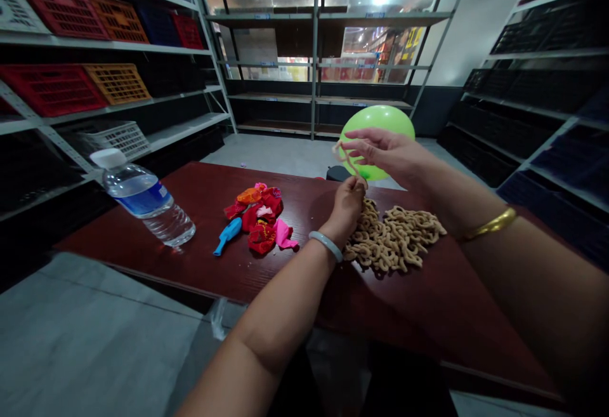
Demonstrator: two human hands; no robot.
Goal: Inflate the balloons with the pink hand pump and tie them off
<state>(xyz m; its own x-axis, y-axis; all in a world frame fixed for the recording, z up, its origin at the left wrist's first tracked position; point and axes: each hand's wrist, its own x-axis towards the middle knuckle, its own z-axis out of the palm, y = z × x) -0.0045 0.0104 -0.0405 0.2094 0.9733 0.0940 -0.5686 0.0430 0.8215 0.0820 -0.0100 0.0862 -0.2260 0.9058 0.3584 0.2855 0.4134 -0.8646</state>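
A blown-up green balloon is above the table's far edge, its knotted or pinched neck just beside my left hand. That hand is closed at the balloon's neck, and a beige rubber band runs up from it. My right hand, in front of the balloon, has its fingertips pinched around the upper end of this band. Under and beside my hands lies a heap of curled beige bands. Farther left are several flat balloons in red, orange and pink, with a blue balloon among them.
A clear water bottle with a white cap stands at the left of the dark red table. Shelves with red crates and an orange crate line the left. A metal rack stands behind, with dark crates at right.
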